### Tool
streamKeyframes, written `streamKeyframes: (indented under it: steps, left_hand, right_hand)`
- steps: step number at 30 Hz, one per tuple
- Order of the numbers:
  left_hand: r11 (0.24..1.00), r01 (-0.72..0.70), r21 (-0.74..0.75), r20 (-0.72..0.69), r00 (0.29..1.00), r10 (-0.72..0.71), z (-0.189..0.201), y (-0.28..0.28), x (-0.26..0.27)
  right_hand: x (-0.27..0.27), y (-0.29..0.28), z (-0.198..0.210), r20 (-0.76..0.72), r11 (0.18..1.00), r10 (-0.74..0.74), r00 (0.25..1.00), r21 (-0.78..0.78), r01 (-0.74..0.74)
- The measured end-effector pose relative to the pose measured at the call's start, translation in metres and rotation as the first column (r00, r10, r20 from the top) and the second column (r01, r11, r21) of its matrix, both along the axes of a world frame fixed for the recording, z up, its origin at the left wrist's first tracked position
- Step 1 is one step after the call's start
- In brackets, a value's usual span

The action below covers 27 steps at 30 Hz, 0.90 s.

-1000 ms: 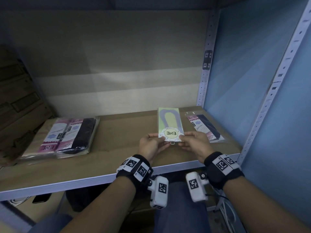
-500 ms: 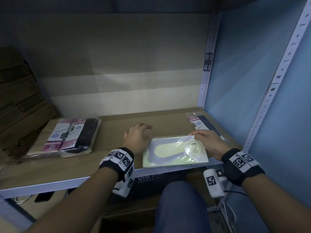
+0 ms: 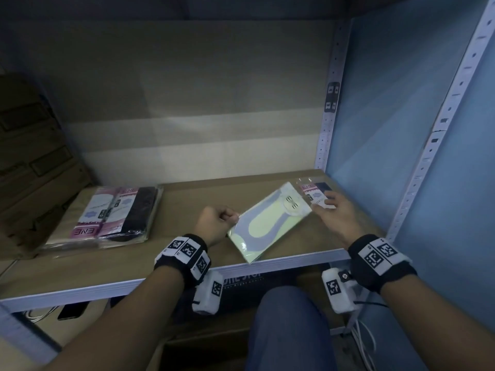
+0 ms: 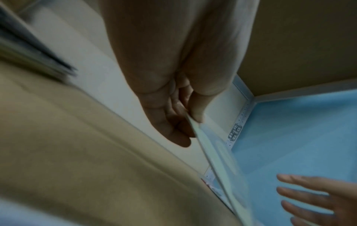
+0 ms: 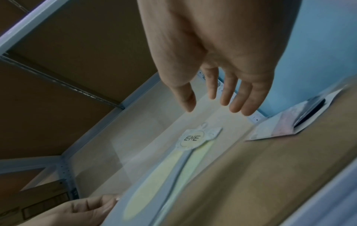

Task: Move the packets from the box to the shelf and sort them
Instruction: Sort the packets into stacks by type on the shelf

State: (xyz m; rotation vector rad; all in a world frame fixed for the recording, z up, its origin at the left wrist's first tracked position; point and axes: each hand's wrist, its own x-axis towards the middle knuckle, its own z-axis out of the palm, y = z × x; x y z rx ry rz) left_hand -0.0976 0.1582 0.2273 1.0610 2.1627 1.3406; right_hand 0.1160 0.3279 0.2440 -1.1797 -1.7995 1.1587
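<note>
A pale yellow-green packet (image 3: 267,220) with a round ENE label lies slanted on the shelf board (image 3: 174,210), its near corner over the front edge. My left hand (image 3: 222,219) pinches its left edge between thumb and curled fingers, as the left wrist view shows at the packet edge (image 4: 195,126). My right hand (image 3: 330,207) hovers open just right of the packet, fingers spread, touching nothing; below it the packet's label (image 5: 191,138) shows. A pink and black packet (image 3: 313,192) lies at the shelf's right end, partly behind my right hand.
A stack of pink and black ENE packets (image 3: 115,212) lies on the shelf's left side. A blue panel (image 3: 401,116) and a white perforated upright (image 3: 329,116) close the right side. Cardboard boxes (image 3: 29,170) stand at the far left. A dark box (image 3: 249,287) sits under the shelf.
The yellow-green packet was turned from upright in both hands to lying slanted on the shelf. My right hand has let go of it and opened; my left hand now pinches its left edge.
</note>
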Motion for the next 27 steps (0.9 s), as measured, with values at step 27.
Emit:
streamKeyframes:
  steps: [27]
  left_hand:
    - [0.999, -0.023, 0.043, 0.022, 1.000, 0.022, -0.012, 0.052, 0.043]
  right_hand:
    - [-0.032, -0.012, -0.025, 0.173, 0.981, 0.097, 0.980, 0.151, -0.124]
